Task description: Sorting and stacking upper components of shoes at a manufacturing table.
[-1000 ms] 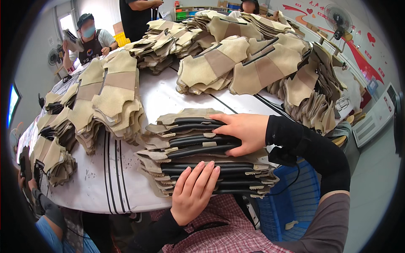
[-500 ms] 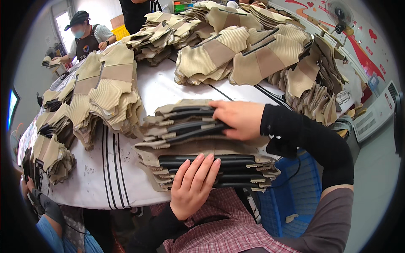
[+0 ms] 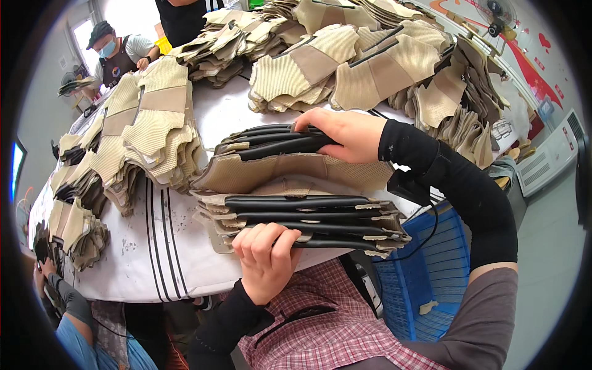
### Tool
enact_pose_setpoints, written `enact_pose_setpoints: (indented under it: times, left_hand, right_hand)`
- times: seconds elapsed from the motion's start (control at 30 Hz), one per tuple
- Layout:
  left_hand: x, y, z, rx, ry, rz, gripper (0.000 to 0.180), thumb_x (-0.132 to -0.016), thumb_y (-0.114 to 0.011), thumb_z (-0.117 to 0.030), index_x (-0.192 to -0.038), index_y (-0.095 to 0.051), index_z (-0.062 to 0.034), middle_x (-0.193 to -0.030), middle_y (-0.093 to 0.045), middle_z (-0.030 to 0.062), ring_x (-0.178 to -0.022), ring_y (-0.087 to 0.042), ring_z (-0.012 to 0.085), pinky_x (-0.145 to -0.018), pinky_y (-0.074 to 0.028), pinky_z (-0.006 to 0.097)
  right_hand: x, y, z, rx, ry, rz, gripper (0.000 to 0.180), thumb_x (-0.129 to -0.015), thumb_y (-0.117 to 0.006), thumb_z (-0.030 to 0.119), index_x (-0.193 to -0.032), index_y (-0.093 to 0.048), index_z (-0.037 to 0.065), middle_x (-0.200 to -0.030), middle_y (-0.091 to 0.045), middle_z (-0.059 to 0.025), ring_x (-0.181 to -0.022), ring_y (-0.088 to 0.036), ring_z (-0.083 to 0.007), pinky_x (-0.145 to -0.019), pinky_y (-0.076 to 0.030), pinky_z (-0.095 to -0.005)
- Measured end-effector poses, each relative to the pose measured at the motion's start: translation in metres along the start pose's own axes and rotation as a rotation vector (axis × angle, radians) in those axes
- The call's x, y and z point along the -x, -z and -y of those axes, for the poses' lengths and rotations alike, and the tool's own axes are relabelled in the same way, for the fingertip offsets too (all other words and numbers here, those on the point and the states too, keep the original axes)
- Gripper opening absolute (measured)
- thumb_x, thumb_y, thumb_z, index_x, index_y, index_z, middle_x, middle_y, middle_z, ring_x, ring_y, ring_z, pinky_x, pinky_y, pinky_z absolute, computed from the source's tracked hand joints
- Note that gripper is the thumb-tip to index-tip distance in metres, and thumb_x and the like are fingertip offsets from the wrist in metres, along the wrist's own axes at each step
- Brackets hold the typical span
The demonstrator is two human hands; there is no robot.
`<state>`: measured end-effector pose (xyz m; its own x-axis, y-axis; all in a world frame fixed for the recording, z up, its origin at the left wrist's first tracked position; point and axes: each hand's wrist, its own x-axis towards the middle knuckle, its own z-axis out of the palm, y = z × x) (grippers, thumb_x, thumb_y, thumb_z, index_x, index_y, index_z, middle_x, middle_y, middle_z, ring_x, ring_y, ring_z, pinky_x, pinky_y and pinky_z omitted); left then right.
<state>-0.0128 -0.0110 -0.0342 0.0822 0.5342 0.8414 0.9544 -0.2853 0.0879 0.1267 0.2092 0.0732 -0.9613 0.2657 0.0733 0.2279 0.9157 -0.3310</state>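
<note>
In front of me on the table lies a stack of beige fabric panels [image 3: 302, 172] with black strips along their edges. Toward its far side, my right hand [image 3: 345, 134] grips a bunch of the panels, thumb on the near side and fingers over the top. This bunch leans back, so a gap opens between it and the near panels. My left hand [image 3: 266, 254] has its fingers curled over the black edge strip [image 3: 333, 243] of the nearest panels. The left fingertips are partly hidden.
More piles of beige panels stand at the left [image 3: 157, 135], at the back [image 3: 308, 65] and at the right [image 3: 444, 98] of the white table [image 3: 132, 265]. A blue plastic crate [image 3: 425, 277] is below the table's right edge. Co-workers are at far left and lower left.
My right hand has moved slightly away from me, and the far bunch has tipped back, widening the gap. My left hand has slid nearer, its fingers going from flat to curled.
</note>
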Motion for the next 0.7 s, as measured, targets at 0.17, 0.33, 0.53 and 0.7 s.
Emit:
enact_pose_setpoints:
  times: [0.17,0.33,0.53,0.7]
  left_hand:
    - [-0.006,0.000,-0.002,-0.029,0.024,0.007,0.047,-0.067,-0.073,-0.010,-0.110,-0.055,-0.0140,-0.104,-0.049,0.0013,-0.097,-0.049,0.0191,-0.085,-0.036,0.036]
    - [-0.016,0.006,-0.008,-0.075,0.047,0.116,0.050,-0.059,-0.075,-0.010,-0.105,-0.057,-0.0128,-0.103,-0.050,0.0021,-0.097,-0.048,0.0214,-0.087,-0.034,0.038]
    - [-0.035,0.015,-0.005,-0.059,0.083,0.272,0.048,-0.053,-0.074,-0.010,-0.098,-0.055,-0.0089,-0.122,-0.052,0.0070,-0.112,-0.048,0.0262,-0.093,-0.032,0.039]
    - [-0.034,0.010,0.003,-0.047,0.043,0.322,0.040,-0.056,-0.069,-0.009,-0.092,-0.053,-0.0067,-0.139,-0.045,0.0127,-0.127,-0.043,0.0279,-0.101,-0.030,0.039]
  right_hand:
    - [0.002,-0.004,-0.006,0.043,0.057,-0.040,0.049,-0.079,-0.063,0.008,-0.124,-0.042,0.010,-0.118,-0.053,-0.0118,-0.102,-0.058,-0.0325,-0.083,-0.049,-0.0396]
    - [0.002,-0.006,-0.008,0.048,0.084,-0.057,0.049,-0.080,-0.063,0.009,-0.124,-0.042,0.010,-0.119,-0.053,-0.0109,-0.102,-0.058,-0.0318,-0.083,-0.049,-0.0391]
    - [0.002,-0.005,-0.005,0.058,0.068,-0.038,0.051,-0.080,-0.063,0.010,-0.126,-0.041,0.010,-0.121,-0.053,-0.0119,-0.104,-0.058,-0.0317,-0.085,-0.049,-0.0389]
    - [0.002,-0.004,-0.008,0.059,0.082,-0.047,0.054,-0.081,-0.064,0.011,-0.129,-0.040,0.009,-0.122,-0.053,-0.0129,-0.106,-0.057,-0.0316,-0.088,-0.048,-0.0379]
